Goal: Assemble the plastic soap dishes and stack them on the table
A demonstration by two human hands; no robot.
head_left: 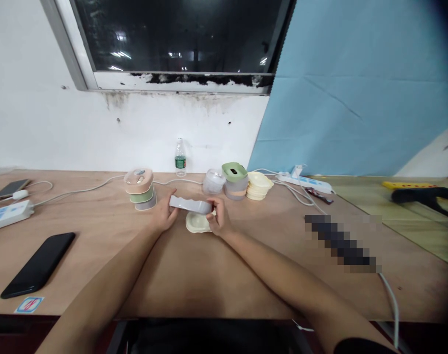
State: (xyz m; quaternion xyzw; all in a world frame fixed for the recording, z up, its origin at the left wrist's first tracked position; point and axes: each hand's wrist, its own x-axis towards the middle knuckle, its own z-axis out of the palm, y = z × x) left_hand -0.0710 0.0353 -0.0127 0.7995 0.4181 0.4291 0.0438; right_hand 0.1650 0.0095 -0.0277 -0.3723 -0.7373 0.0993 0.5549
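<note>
My left hand (165,212) and my right hand (218,218) hold a grey wavy-edged lid (190,204) between them, one at each end, a little above the wooden table (194,265). Both hands have their fingers closed on it. Right under the lid, a cream-coloured container (196,223) rests on the table. To the left of my left hand stands a stack of closed containers (140,189) with a pink one on top.
Behind my right hand are a clear cup (212,182), a green-lidded box (234,180) and a pile of cream lids (259,185). A water bottle (180,158) stands by the wall. A black phone (39,264) lies left; power strips (6,214) and cables sit at both sides.
</note>
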